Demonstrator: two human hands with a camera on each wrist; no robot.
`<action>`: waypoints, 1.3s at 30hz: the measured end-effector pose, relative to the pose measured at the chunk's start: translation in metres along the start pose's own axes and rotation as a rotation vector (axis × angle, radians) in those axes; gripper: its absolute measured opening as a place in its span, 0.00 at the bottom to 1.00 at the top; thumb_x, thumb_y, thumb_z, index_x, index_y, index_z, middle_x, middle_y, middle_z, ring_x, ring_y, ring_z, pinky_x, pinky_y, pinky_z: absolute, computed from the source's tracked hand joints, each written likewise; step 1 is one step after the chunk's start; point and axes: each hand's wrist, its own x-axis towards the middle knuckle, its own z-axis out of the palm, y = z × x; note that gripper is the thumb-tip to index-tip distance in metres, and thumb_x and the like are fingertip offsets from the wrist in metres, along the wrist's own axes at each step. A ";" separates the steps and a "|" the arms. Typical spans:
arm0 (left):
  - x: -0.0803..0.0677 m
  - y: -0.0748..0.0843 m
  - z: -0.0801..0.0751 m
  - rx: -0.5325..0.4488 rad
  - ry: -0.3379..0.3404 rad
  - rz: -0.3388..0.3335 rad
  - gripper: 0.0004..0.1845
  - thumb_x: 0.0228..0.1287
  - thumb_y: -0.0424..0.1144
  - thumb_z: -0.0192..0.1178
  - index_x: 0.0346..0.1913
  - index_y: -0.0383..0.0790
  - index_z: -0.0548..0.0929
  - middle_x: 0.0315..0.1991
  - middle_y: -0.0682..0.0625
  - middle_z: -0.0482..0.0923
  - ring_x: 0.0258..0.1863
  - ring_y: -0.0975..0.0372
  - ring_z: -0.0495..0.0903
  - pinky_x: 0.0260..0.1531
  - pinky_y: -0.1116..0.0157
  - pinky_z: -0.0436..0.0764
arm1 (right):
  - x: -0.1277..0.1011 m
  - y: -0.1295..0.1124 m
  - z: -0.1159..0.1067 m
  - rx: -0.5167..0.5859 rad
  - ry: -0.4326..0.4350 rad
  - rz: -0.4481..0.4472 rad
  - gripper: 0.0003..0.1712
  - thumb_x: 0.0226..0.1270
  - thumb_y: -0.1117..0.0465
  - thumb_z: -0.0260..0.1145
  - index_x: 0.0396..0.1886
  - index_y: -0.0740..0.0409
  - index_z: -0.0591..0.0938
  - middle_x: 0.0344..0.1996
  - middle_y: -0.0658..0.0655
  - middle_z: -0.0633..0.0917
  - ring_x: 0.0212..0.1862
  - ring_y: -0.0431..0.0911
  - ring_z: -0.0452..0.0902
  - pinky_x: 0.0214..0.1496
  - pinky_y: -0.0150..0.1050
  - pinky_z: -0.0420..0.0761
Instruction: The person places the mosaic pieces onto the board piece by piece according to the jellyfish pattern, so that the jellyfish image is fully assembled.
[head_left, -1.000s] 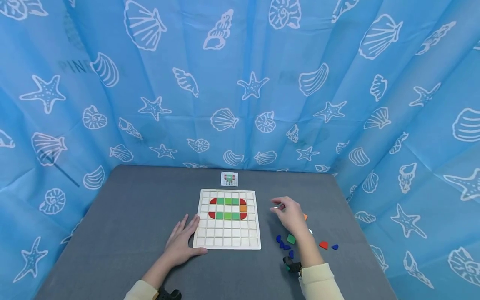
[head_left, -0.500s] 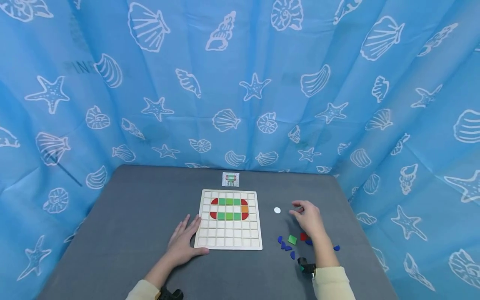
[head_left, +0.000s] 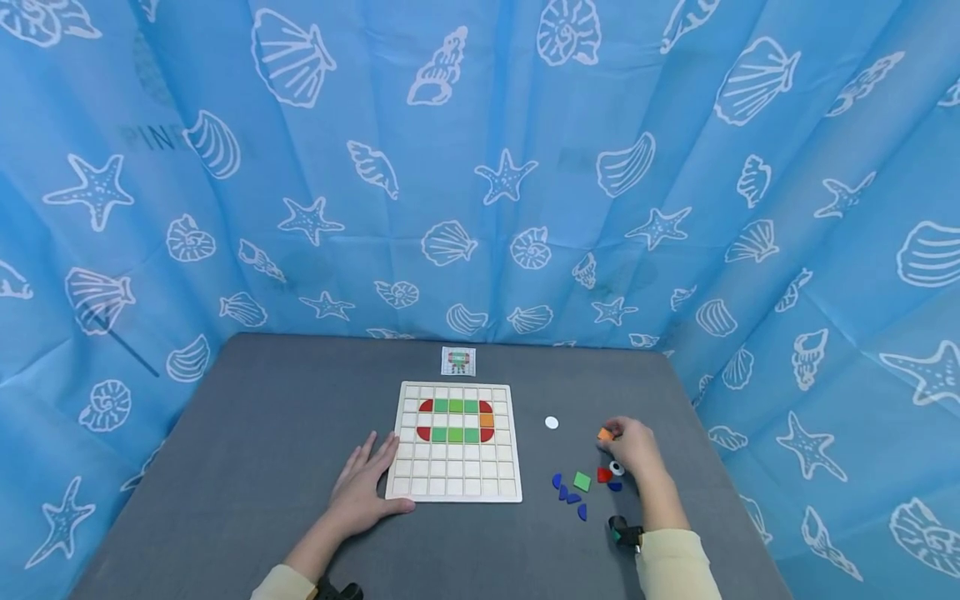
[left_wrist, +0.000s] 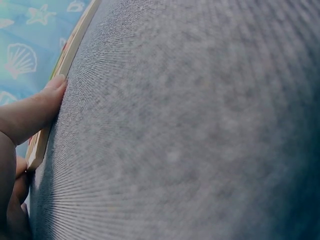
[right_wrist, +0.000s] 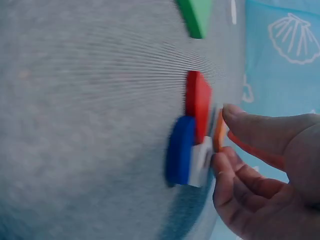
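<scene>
We see our right hand [head_left: 633, 446] has moved away from the white disc [head_left: 552, 422], which now lies alone on the grey table [head_left: 247, 467] between the wooden grid board [head_left: 454, 487] and the loose pieces. The fingers are now pinching an orange tile [head_left: 604, 434] at the far edge of that pile, so we judge this piece is next for the board. Our left hand [head_left: 363, 487] stays flat, fingers straight, against the board's near left corner
</scene>
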 end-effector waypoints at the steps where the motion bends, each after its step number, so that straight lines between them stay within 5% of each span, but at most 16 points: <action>1: 0.000 0.000 0.000 0.001 -0.004 -0.005 0.64 0.43 0.73 0.71 0.81 0.47 0.56 0.81 0.50 0.54 0.82 0.49 0.40 0.78 0.44 0.44 | 0.000 0.001 0.001 0.005 -0.003 0.002 0.22 0.65 0.64 0.71 0.57 0.69 0.81 0.49 0.69 0.83 0.50 0.60 0.80 0.51 0.57 0.81; 16: 0.000 0.001 -0.001 0.006 0.000 0.005 0.64 0.43 0.73 0.71 0.80 0.46 0.57 0.81 0.50 0.54 0.82 0.48 0.40 0.78 0.43 0.45 | 0.001 0.001 0.006 -0.019 0.024 -0.024 0.18 0.67 0.64 0.70 0.52 0.71 0.82 0.44 0.67 0.85 0.44 0.56 0.82 0.46 0.54 0.83; 39: 0.000 -0.003 0.001 -0.011 0.007 0.020 0.64 0.44 0.72 0.71 0.80 0.46 0.57 0.81 0.49 0.54 0.82 0.48 0.40 0.77 0.43 0.44 | -0.018 -0.077 0.038 -0.008 0.114 -0.284 0.16 0.66 0.60 0.73 0.52 0.60 0.87 0.46 0.60 0.84 0.42 0.50 0.80 0.44 0.49 0.83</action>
